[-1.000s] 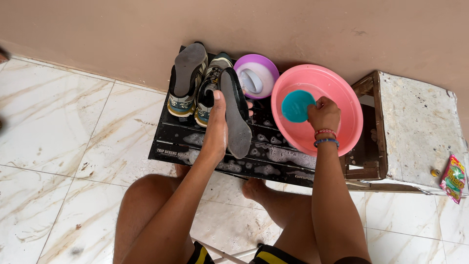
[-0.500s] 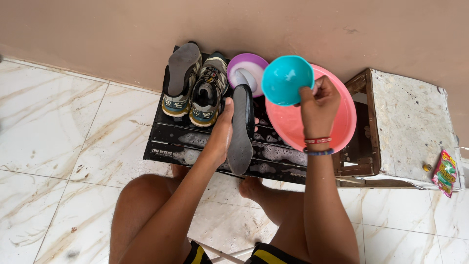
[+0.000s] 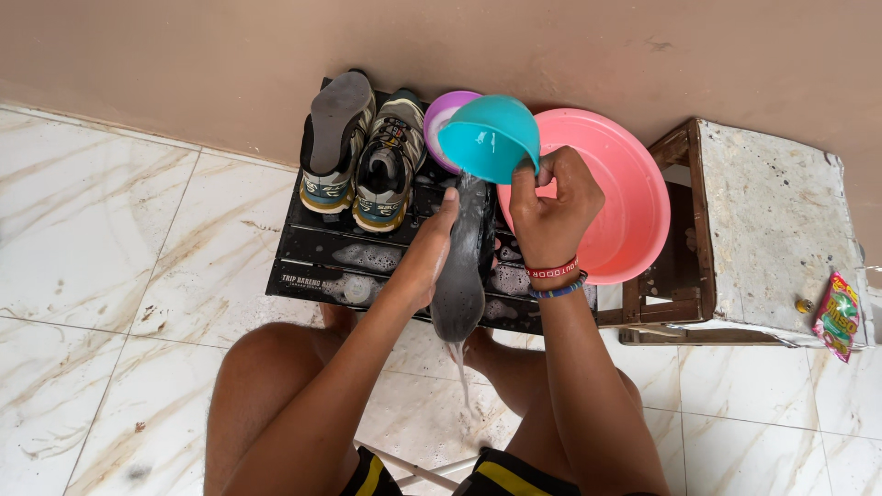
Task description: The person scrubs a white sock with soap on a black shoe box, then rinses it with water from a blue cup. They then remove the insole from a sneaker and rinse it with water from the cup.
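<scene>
Against the wall, our black plastic crate lies suds-streaked, the round pink plastic basin at its right end. On the crate stand two wet grey sneakers, apparently already scrubbed. Over its front edge our left hand grips the dark grey insole; our right hand, fingers closed on the tilted teal plastic scoop, pours water. We judge rinsing underway.

We are seeing soft, even daylight spreading over the whole scene, with only faint shadows sitting under the shoes and beside the wooden stool. The marble floor is giving off a mild sheen without harsh glare. Everything is staying fairly sharp, though the edges are bowing slightly.
</scene>
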